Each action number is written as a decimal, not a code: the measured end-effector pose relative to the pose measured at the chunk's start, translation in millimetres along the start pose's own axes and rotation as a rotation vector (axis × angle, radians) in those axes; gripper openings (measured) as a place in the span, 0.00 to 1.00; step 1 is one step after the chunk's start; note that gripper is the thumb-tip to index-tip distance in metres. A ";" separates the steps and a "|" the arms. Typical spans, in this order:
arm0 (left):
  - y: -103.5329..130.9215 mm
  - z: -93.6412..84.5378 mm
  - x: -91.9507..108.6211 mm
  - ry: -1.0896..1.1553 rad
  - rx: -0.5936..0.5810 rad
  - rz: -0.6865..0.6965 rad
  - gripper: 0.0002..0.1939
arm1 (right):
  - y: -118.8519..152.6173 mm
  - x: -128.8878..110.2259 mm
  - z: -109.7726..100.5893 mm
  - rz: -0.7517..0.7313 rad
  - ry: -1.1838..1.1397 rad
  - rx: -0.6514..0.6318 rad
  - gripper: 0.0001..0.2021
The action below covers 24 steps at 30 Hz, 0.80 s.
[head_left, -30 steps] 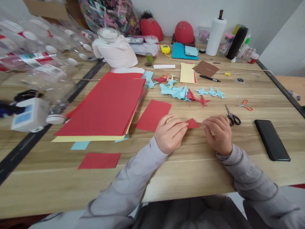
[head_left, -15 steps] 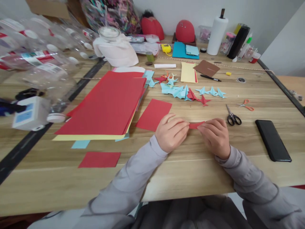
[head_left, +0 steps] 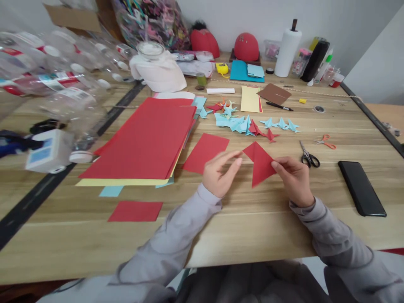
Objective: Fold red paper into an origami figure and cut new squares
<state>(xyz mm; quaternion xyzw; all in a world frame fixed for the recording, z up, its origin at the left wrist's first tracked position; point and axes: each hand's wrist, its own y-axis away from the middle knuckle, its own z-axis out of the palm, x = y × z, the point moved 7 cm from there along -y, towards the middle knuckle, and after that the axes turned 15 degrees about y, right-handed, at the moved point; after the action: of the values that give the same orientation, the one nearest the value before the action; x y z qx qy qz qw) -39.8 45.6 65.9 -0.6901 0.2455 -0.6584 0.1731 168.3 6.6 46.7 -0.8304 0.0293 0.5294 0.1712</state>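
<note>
Between thumb and fingers, my right hand (head_left: 293, 179) pinches the right corner of a folded red origami paper (head_left: 261, 165), whose flaps show as pointed triangles. My left hand (head_left: 222, 171) is beside the paper's left side, thumb and fingers apart, with nothing in its grasp. Under and behind the left hand lies a flat red sheet (head_left: 206, 151). A smaller red paper piece (head_left: 135, 211) rests nearer the table's front. Beyond the hands is a row of folded blue and red paper cranes (head_left: 243, 125).
A stack of large red sheets (head_left: 142, 139) lies at left, with plastic bottles (head_left: 72, 90) past it. To the right are black scissors (head_left: 309, 159), small orange scissors (head_left: 326, 142) and a black phone (head_left: 361, 188). A pen (head_left: 279, 106) and yellow paper (head_left: 250, 99) lie farther back.
The red paper has turned from a narrow strip held by both hands to a wider pointed shape facing me. My left hand has let go and opened; the right keeps its pinch.
</note>
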 end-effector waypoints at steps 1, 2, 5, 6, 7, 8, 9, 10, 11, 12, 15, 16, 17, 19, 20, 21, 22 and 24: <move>3.0 5.0 -4.7 0.119 0.017 -0.106 0.14 | 0.8 6.1 7.1 0.092 -0.109 -0.071 0.06; 5.9 11.8 -8.8 0.214 0.005 -0.206 0.17 | 2.3 10.2 14.0 0.164 -0.192 -0.134 0.07; 11.0 23.8 -16.9 0.382 0.001 -0.412 0.19 | 7.6 14.7 27.8 0.280 -0.305 -0.256 0.09; 11.6 24.3 -19.4 0.422 0.022 -0.458 0.19 | 9.0 14.9 30.1 0.295 -0.314 -0.274 0.09; 12.0 23.9 -22.0 0.458 0.049 -0.495 0.19 | 10.2 15.1 31.8 0.307 -0.318 -0.288 0.09; 12.4 23.6 -24.7 0.489 0.068 -0.527 0.18 | 11.3 15.3 33.2 0.316 -0.318 -0.299 0.10; 12.7 23.5 -27.2 0.513 0.080 -0.551 0.18 | 12.1 15.4 34.2 0.321 -0.314 -0.307 0.10; 13.1 23.5 -29.4 0.530 0.086 -0.570 0.18 | 12.6 15.6 35.0 0.324 -0.306 -0.313 0.10; 13.5 23.5 -31.2 0.542 0.090 -0.582 0.18 | 12.9 15.9 35.7 0.325 -0.295 -0.319 0.11; 13.9 23.5 -32.6 0.551 0.094 -0.590 0.17 | 13.0 16.2 36.3 0.325 -0.281 -0.324 0.11; 14.9 23.7 -34.7 0.555 0.094 -0.602 0.16 | 12.9 16.4 37.9 0.326 -0.253 -0.338 0.12; 15.3 23.9 -34.9 0.552 0.092 -0.604 0.16 | 12.8 16.2 38.1 0.326 -0.246 -0.340 0.12; 15.7 24.1 -35.0 0.550 0.090 -0.606 0.16 | 12.9 15.6 38.3 0.323 -0.240 -0.341 0.12; 16.8 24.9 -35.2 0.553 0.088 -0.616 0.17 | 13.6 13.8 39.3 0.315 -0.239 -0.353 0.13; 17.5 25.7 -35.3 0.556 0.082 -0.625 0.17 | 14.4 12.8 40.2 0.311 -0.243 -0.366 0.14; 18.3 26.7 -35.5 0.559 0.071 -0.637 0.17 | 15.3 11.6 41.4 0.306 -0.245 -0.383 0.14; 19.2 27.8 -35.6 0.562 0.057 -0.650 0.17 | 16.2 10.4 42.5 0.299 -0.242 -0.400 0.14; 20.7 29.7 -35.9 0.569 0.024 -0.676 0.17 | 17.6 8.7 43.7 0.282 -0.214 -0.426 0.14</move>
<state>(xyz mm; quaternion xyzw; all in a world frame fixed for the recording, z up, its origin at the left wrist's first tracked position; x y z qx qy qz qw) -13.1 46.6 22.5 -0.5208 0.0362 -0.8446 -0.1186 130.1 5.1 17.8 -0.7747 0.0142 0.6270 -0.0805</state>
